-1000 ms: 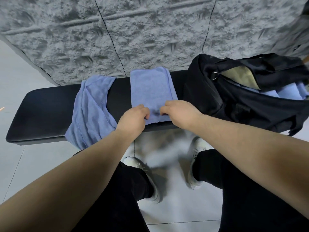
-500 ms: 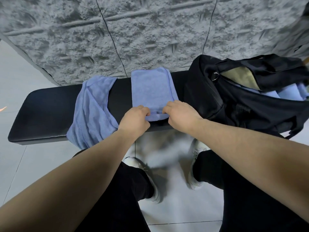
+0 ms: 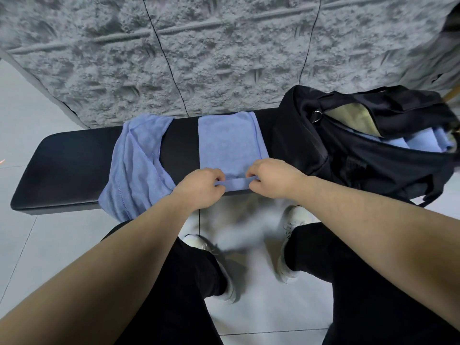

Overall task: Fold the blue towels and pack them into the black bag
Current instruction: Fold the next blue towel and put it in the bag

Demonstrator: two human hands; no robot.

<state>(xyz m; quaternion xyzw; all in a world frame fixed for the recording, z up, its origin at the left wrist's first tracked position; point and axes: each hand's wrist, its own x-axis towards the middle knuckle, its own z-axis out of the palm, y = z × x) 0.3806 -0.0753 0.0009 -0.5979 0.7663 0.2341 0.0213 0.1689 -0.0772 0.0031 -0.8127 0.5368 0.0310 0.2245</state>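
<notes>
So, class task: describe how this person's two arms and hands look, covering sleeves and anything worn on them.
Both forearms are bare up to the frame edge, with no sleeve in view. The left hand and right hand wear no gloves. No watch or wristband shows on either wrist, and no ring is visible on the fingers.

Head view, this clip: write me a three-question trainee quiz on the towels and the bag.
1. True or false: both hands pinch the near edge of the folded towel.
2. Where does the crumpled towel lie relative to the folded one? A left B right C inside the black bag
3. Fill in: the blue towels in the bag show through its ____ top.

Key: 1 true: left hand and right hand both grip it. 2 A. 3 open.
</notes>
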